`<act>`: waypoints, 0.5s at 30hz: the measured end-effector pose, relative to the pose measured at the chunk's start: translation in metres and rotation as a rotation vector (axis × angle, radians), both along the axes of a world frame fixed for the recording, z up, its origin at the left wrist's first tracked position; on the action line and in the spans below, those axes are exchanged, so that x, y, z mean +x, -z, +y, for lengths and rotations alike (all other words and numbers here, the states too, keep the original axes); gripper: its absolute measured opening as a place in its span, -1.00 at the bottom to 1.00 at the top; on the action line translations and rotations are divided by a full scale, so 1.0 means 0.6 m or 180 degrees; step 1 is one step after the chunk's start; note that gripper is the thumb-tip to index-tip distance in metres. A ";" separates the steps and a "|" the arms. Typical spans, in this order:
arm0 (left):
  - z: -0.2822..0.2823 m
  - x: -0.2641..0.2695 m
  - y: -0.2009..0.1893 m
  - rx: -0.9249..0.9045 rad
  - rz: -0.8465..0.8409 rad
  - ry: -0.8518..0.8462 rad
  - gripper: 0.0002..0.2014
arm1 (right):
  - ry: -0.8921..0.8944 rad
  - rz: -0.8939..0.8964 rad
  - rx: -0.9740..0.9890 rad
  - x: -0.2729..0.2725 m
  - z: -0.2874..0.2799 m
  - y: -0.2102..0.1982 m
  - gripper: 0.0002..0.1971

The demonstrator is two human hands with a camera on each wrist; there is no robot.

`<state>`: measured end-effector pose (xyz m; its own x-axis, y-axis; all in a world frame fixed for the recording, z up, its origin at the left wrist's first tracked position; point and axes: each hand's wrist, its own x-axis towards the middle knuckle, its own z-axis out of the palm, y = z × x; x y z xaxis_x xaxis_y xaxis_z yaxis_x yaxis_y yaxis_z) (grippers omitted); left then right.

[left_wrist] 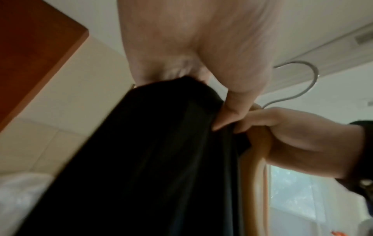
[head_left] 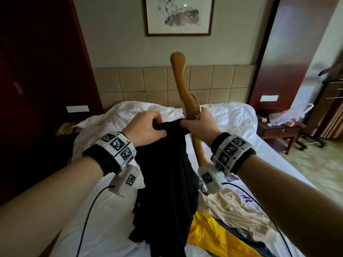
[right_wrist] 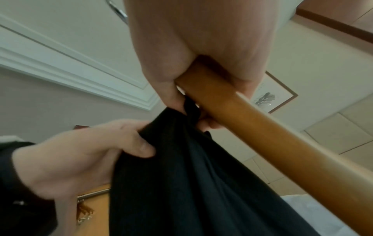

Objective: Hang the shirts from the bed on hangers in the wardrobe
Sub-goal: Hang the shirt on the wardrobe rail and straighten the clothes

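A black shirt (head_left: 167, 179) hangs bunched above the bed (head_left: 104, 210), held up at its top edge by both hands. My left hand (head_left: 148, 127) grips the fabric (left_wrist: 161, 159) with curled fingers. My right hand (head_left: 196, 125) grips the middle of a wooden hanger (head_left: 179, 78) near its metal hook (head_left: 197, 108) and pinches the shirt's edge (right_wrist: 191, 175) against it. The hanger (right_wrist: 262, 135) stands nearly upright, one arm pointing up and the other running down past my right wrist. More shirts, a beige one (head_left: 235, 210) and a yellow one (head_left: 213, 236), lie on the bed at lower right.
A padded headboard (head_left: 148, 84) and a framed picture (head_left: 178, 15) are ahead. A dark nightstand (head_left: 278, 132) with a plastic bag stands right of the bed. Dark wooden panels (head_left: 37, 71) flank the bed. A clothes rail area (head_left: 332, 93) shows at far right.
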<state>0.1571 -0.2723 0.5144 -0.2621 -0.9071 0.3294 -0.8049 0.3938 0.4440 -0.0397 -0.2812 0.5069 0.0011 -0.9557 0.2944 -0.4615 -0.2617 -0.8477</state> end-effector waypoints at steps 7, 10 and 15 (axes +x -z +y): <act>0.016 -0.054 0.038 -0.0002 0.0170 -0.0029 -0.89 | -0.0116 0.0075 0.0031 0.044 0.021 0.001 -0.67; 0.018 -0.039 0.049 -0.0254 -0.0110 -0.0079 -0.78 | -0.0388 0.0059 0.0032 0.034 0.029 0.017 -0.71; 0.026 -0.002 0.047 -0.0060 -0.0039 0.0526 -0.84 | -0.0866 -0.0438 0.0248 0.019 0.052 0.035 -0.66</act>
<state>0.1558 -0.2566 0.4863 -0.4114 -0.8449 0.3419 -0.7336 0.5295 0.4259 -0.0283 -0.2502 0.4859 0.2253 -0.9454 0.2354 -0.2629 -0.2916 -0.9197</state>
